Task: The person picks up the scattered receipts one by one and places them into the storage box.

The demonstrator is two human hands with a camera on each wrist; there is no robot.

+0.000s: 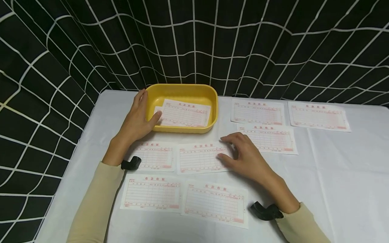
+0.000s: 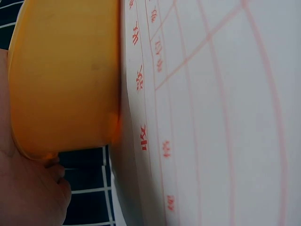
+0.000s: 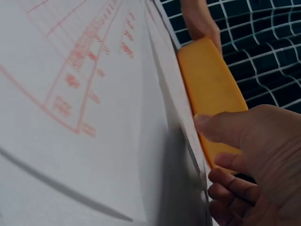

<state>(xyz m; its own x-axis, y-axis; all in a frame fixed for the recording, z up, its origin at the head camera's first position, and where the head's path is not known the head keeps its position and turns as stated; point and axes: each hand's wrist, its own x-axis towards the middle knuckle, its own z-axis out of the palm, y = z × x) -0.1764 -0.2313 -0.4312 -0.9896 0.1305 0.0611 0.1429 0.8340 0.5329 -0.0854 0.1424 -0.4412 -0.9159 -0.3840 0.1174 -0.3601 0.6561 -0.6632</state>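
Note:
A yellow plastic basin [image 1: 182, 129] stands at the back of the table, with printed receipt slips [image 1: 185, 114] lying inside. My left hand [image 1: 138, 118] holds its left end, thumb over the front rim and fingers along the outer side; the left wrist view shows that hand [image 2: 33, 193] against the basin wall [image 2: 66, 75]. In front of the basin, my right hand [image 1: 243, 155] hovers over the right end of a receipt slip [image 1: 200, 158], thumb and fingers apart. The right wrist view shows that hand's fingers [image 3: 225, 127] loosely bent, with nothing between them.
More red-printed slips lie on the white cloth: one near the left wrist [image 1: 155, 157], two in the front row [image 1: 152, 192], and three to the right [image 1: 258, 113] of the basin. A black curtain with white grid lines [image 1: 194, 44] hangs behind the table.

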